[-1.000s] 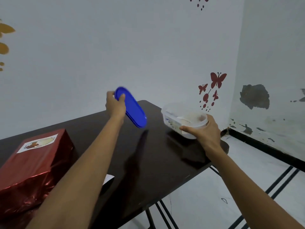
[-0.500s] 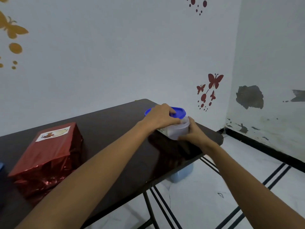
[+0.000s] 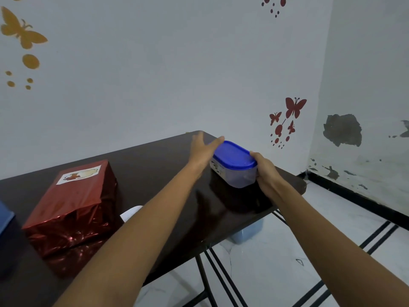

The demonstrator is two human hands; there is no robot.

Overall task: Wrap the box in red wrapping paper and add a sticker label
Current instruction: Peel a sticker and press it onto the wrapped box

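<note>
A box wrapped in shiny red paper (image 3: 70, 209) lies on the dark table (image 3: 155, 169) at the left, with a white sticker label (image 3: 78, 175) on its top. At the table's far right end stands a clear plastic container (image 3: 238, 177) closed by a blue lid (image 3: 232, 155). My right hand (image 3: 266, 171) grips the container's near right side. My left hand (image 3: 204, 149) hovers flat at the lid's left edge, fingers spread, holding nothing.
A blue object (image 3: 5, 218) shows at the left edge of the table. A white scrap (image 3: 130, 212) lies beside my left forearm. A pale blue tub (image 3: 247, 232) sits on the floor under the table. The wall corner is close on the right.
The blue lid went from my raised left hand onto the container and was pressed down. My left hand has now lifted off the lid and opened; my right hand stays on the container.
</note>
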